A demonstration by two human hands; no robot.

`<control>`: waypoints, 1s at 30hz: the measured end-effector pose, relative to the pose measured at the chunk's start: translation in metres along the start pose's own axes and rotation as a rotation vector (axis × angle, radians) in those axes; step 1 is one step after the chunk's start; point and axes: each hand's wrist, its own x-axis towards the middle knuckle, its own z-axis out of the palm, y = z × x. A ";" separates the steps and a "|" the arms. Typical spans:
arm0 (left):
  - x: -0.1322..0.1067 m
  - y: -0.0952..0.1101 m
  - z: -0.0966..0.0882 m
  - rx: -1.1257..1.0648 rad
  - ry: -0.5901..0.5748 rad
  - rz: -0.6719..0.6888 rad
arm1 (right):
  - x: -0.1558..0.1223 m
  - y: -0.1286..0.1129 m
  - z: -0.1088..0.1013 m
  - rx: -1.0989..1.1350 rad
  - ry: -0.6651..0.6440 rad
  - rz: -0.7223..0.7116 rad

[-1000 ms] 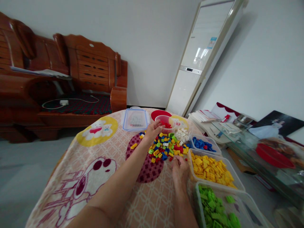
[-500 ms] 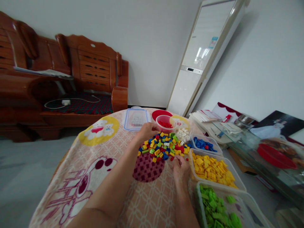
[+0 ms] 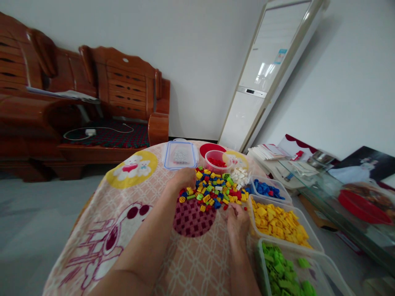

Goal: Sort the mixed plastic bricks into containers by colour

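Observation:
A heap of mixed small bricks (image 3: 216,190) in red, yellow, blue and green lies on the patterned cloth (image 3: 129,213). My left hand (image 3: 184,179) rests at the heap's left edge, knuckles up, fingers curled down among the bricks. My right hand (image 3: 237,217) sits at the heap's near right edge, fingertips pinched together just beside the yellow-brick tub (image 3: 311,240). What either hand holds is hidden.
Beyond the heap stand a red-brick tub (image 3: 217,159), a red lid (image 3: 207,148), a clear blue-rimmed lid (image 3: 180,155) and loose white bricks (image 3: 240,176). Tubs of blue bricks (image 3: 268,190) and green bricks (image 3: 284,273) line the right. A glass table (image 3: 339,193) stands right, a wooden bench (image 3: 92,107) left.
My left hand has pulled back from the red-brick tub to the left edge of the heap and curled shut. My right hand has stayed at the near right edge.

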 end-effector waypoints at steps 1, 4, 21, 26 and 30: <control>0.001 0.001 0.001 0.019 -0.003 0.013 | 0.000 0.000 0.000 -0.007 -0.001 0.001; 0.006 0.005 0.005 0.131 -0.035 0.047 | 0.000 -0.003 -0.001 -0.037 0.002 0.001; 0.014 0.000 0.003 -0.640 0.256 0.062 | 0.001 0.000 0.001 -0.019 0.006 -0.010; 0.026 0.030 0.032 -1.251 0.393 -0.024 | 0.000 -0.003 0.000 -0.019 0.009 -0.015; 0.035 0.045 0.044 -1.571 0.378 -0.027 | -0.002 -0.006 -0.001 -0.036 0.020 -0.025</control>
